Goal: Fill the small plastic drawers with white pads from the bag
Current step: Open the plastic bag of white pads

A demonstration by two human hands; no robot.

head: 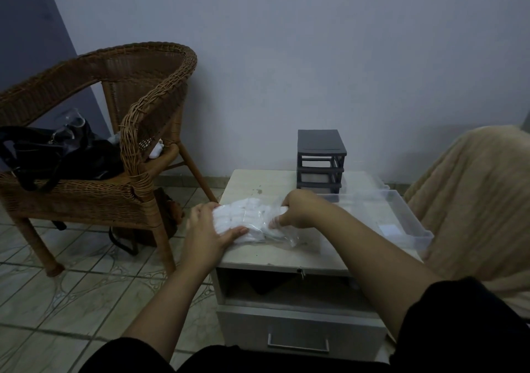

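A clear plastic bag (249,220) full of white pads lies on the near left part of the small bedside table (258,255). My left hand (208,230) holds the bag's left end, thumb on top. My right hand (298,209) grips the bag's right end with curled fingers. A small dark grey drawer frame (320,158) stands at the back of the table with its top slots empty. Clear plastic drawers (401,217) lie on the table's right side, pulled out of the frame.
A wicker chair (114,143) with a black bag (57,154) on its seat stands to the left on the tiled floor. A beige blanket (481,200) covers something at the right. The table has an open shelf and a handled drawer (298,335) below.
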